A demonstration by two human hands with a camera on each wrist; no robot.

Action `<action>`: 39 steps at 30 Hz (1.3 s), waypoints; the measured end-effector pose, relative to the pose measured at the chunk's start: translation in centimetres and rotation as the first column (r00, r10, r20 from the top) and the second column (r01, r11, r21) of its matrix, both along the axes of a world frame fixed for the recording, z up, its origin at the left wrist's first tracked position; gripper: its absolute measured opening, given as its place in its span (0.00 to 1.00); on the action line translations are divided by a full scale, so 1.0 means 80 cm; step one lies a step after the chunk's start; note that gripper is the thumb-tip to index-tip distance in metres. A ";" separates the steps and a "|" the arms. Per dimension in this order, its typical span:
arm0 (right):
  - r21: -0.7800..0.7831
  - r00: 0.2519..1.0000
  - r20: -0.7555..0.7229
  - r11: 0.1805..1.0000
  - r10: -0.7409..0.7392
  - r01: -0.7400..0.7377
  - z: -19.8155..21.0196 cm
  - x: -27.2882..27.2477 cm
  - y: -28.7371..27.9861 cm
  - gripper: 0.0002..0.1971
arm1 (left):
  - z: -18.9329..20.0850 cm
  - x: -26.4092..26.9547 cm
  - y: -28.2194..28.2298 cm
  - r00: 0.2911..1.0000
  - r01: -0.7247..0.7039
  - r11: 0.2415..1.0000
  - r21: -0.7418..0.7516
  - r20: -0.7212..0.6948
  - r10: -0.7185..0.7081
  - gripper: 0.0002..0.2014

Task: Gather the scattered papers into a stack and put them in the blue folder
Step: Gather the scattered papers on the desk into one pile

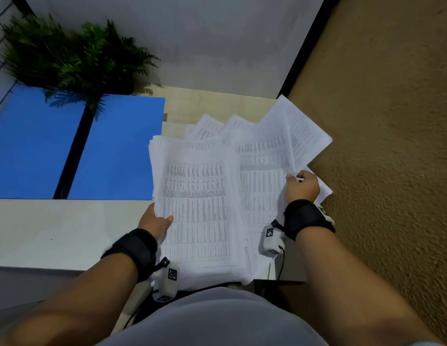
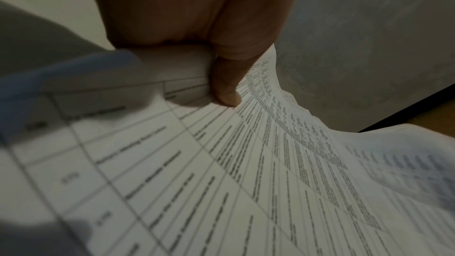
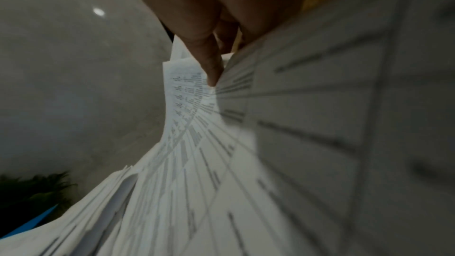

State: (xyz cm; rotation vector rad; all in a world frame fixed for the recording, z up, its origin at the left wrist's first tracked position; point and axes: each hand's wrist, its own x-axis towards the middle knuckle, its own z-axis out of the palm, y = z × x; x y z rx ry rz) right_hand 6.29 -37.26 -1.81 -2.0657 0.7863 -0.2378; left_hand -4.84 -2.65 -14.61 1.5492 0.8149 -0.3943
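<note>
Both hands are on the printed papers, a loosely gathered pile of white sheets bearing dense tables, held over the right half of the desk close to its front edge. The left hand grips the left edge of the thicker part of the pile: in the left wrist view its thumb presses down on the top sheet while the remaining fingers are hidden beneath the paper. The right hand pinches the right side of the pile; the right wrist view shows one finger laid along a sheet and another curled behind it, with page edges fanned out below. The sheets are not squared: several stick out at angles toward the desk's back edge, and a few on the right project past the desk's right edge over the brown textured wall. The blue folder lies open and flat on the left half of the desk, its two blue panels split by a dark spine, its right panel just beside the left side of the pile; whether they touch cannot be told. A green fern-like plant stands at the back left corner, its fronds overhanging the folder's far edge. Each wrist carries a black strap with a small white camera unit attached.
</note>
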 end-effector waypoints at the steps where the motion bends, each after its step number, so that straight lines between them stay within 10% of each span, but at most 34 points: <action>1: -0.016 1.000 0.027 1.000 0.015 -0.014 0.007 -0.003 -0.003 0.05 | 0.008 0.000 -0.003 1.000 -0.002 1.000 -0.002 0.001 0.002 0.25; 10: -0.194 0.855 0.498 0.980 0.143 -0.051 0.135 -0.021 -0.019 0.09 | 0.031 -0.001 -0.010 1.000 0.006 1.000 0.006 0.022 -0.006 0.23; 14: -0.018 0.774 0.625 0.993 0.100 -0.114 0.189 -0.011 -0.004 0.06 | 0.036 0.001 -0.009 0.997 0.070 0.997 -0.013 0.027 -0.070 0.26; 18: 0.098 0.914 0.311 0.948 0.260 -0.303 0.157 -0.005 0.033 0.12 | 0.010 0.007 0.005 0.984 0.178 0.984 -0.012 0.012 -0.178 0.40; 26: -0.056 0.778 -0.324 0.810 0.539 -0.584 0.027 -0.035 0.114 0.07 | 0.101 0.009 -0.024 0.983 0.093 0.996 0.002 -0.159 -0.091 0.48; 29: 0.022 0.745 -0.371 0.807 0.555 -0.590 0.001 -0.045 0.140 0.15 | 0.098 -0.005 -0.023 0.991 0.045 0.986 -0.162 -0.116 -0.065 0.53; 33: 0.163 0.732 -0.313 0.794 0.604 -0.585 -0.009 -0.054 0.155 0.12 | 0.094 -0.010 -0.024 0.994 0.107 0.994 -0.017 0.040 -0.106 0.29; 39: -0.094 0.907 -0.381 0.969 0.176 -0.228 -0.016 -0.014 0.081 0.36 | 0.092 -0.014 -0.014 0.996 0.071 0.997 -0.030 0.052 -0.070 0.26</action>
